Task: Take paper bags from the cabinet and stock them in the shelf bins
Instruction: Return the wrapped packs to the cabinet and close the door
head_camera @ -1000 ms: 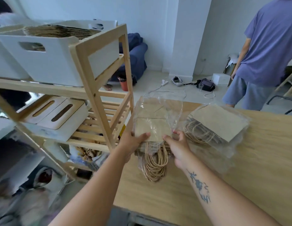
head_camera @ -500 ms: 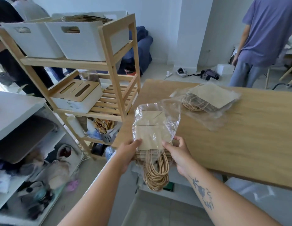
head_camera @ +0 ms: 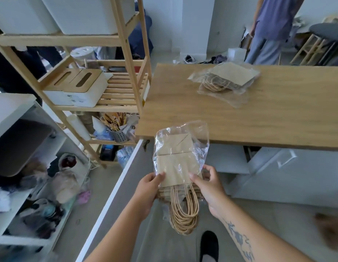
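Note:
A pack of brown paper bags (head_camera: 176,163) in a clear plastic sleeve hangs in front of me, its twine handles dangling below. My left hand (head_camera: 148,188) grips its left edge, thumb on top. My right hand (head_camera: 208,186) grips its right edge. A second wrapped pack of paper bags (head_camera: 232,76) lies on the wooden table (head_camera: 258,118). White bins (head_camera: 85,14) stand on the top level of the wooden shelf (head_camera: 126,53) at the upper left. The white cabinet (head_camera: 13,129) stands open at the left, full of mixed items.
White boxes with wooden slotted lids (head_camera: 79,87) sit on the shelf's middle level; a metal cup of sticks (head_camera: 118,129) sits lower. A person in a purple shirt (head_camera: 272,25) stands beyond the table. A stool (head_camera: 323,40) is at the far right. My black shoe (head_camera: 208,244) is below.
I have stepped back from the table. The pack in both hands came off the tabletop and now hangs over the floor, nearer to me. The view tilted down.

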Demonstrator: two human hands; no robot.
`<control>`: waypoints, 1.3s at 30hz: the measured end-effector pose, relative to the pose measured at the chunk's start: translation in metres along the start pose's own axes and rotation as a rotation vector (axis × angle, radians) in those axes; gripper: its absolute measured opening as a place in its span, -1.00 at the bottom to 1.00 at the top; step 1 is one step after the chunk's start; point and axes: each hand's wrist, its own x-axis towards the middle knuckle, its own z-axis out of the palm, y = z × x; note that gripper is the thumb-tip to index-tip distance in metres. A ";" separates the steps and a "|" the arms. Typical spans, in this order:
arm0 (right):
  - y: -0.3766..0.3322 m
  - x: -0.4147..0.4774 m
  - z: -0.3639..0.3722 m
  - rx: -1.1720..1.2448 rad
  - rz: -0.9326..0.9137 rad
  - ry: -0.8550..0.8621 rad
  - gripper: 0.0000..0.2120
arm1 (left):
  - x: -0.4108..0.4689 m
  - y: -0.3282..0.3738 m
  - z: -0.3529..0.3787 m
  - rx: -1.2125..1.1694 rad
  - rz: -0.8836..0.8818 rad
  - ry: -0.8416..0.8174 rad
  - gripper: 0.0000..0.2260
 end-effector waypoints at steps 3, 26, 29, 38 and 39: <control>0.022 -0.015 0.002 -0.034 0.034 -0.010 -0.61 | -0.011 -0.028 -0.009 -0.023 -0.042 0.006 -0.72; 0.110 0.220 0.043 -0.033 0.216 -0.026 -0.61 | 0.214 -0.089 0.021 -0.142 -0.117 0.332 -0.64; 0.127 0.272 0.058 0.048 0.195 -0.001 -0.59 | 0.268 -0.100 0.015 -0.102 -0.088 0.337 -0.51; 0.147 0.369 0.110 0.237 0.067 0.075 -0.51 | 0.332 -0.123 0.014 0.144 0.245 0.240 -0.48; 0.145 0.377 0.117 0.255 0.055 0.115 -0.51 | 0.333 -0.125 0.015 0.192 0.309 0.206 -0.45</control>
